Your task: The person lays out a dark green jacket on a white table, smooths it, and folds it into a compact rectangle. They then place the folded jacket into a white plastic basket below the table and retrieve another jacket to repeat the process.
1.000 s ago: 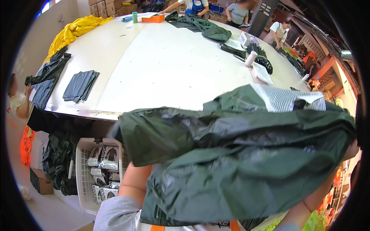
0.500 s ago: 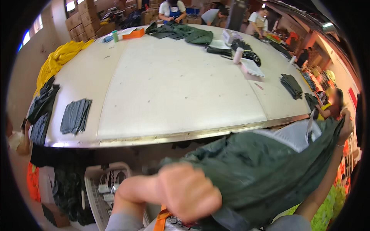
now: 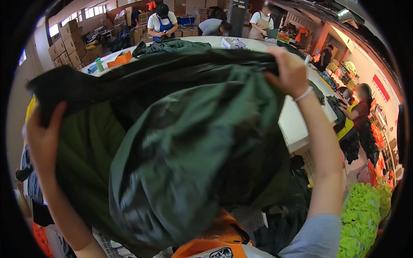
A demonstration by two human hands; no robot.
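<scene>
A large dark green garment (image 3: 172,142), thin and slightly shiny, hangs bunched and billowing between my raised hands. Its upper edge stretches across the view, with a darker strip running along it. My left hand (image 3: 44,129) grips the left end, thumb in front and the other fingers partly hidden by cloth. At the upper right, my right hand (image 3: 291,72) pinches the other end of that edge. The fabric hides most of the table behind it and part of my own front, where an orange apron (image 3: 211,248) shows.
Beyond the cloth, the white table (image 3: 297,116) bears an orange box (image 3: 119,59), a green bottle (image 3: 99,65) and more dark green cloth (image 3: 172,45). Several co-workers stand around it. A neon yellow-green pile (image 3: 359,219) lies at the lower right, boxes (image 3: 69,43) at the far left.
The garment has been lifted from low on the right and spread across the view. My left hand has moved from the lower middle to its left end; my right hand has moved up and left.
</scene>
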